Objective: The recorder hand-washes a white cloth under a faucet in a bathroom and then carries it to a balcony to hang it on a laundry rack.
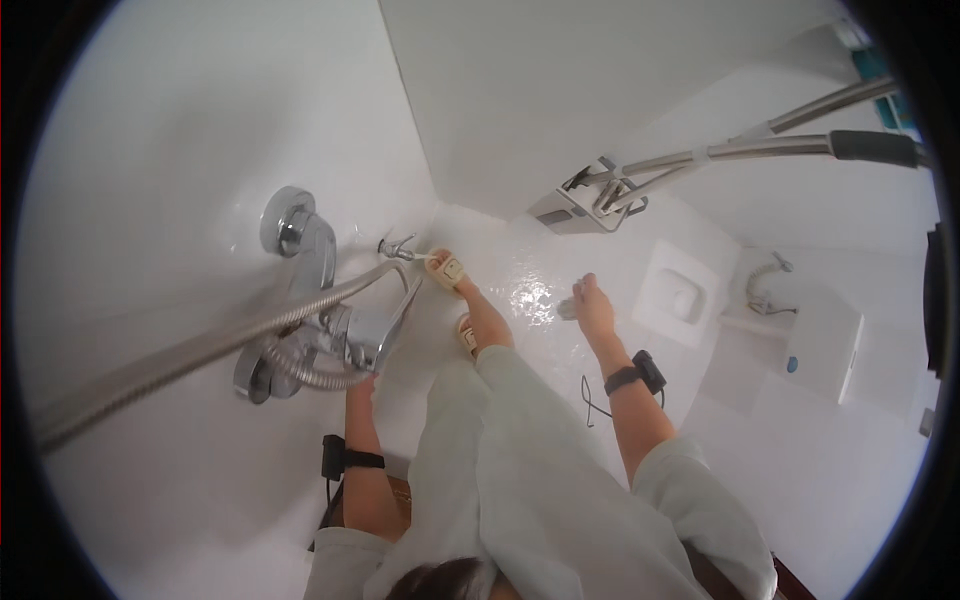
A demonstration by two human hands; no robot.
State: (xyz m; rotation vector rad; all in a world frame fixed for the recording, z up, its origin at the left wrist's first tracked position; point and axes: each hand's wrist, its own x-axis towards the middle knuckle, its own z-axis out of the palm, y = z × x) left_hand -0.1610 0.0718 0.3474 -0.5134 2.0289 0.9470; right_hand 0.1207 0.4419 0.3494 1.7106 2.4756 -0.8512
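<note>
The large chrome wall tap (366, 336) stands on the left wall, with a ribbed metal hose (200, 358) looping in front of it and running off to its left. The left hand (362, 385) is just below the tap and mostly hidden by it, so I cannot tell whether its fingers are open or closed, or whether they touch the tap. The right hand (592, 302) is well to the right of the tap, low over the wet floor (530, 300), fingers curled around a small pale thing (568, 309). That thing sits at the left side of the hand, too blurred to name. Each forearm wears a black strap.

A small tap (398, 248) is up and to the right of the wall tap, near a foot in a cream slipper (449, 270). Farther right of the wall tap are a squat toilet (650, 300), beyond the right hand, and, higher up, a grey and white box (570, 212) with metal poles (770, 149) reaching away to the right
</note>
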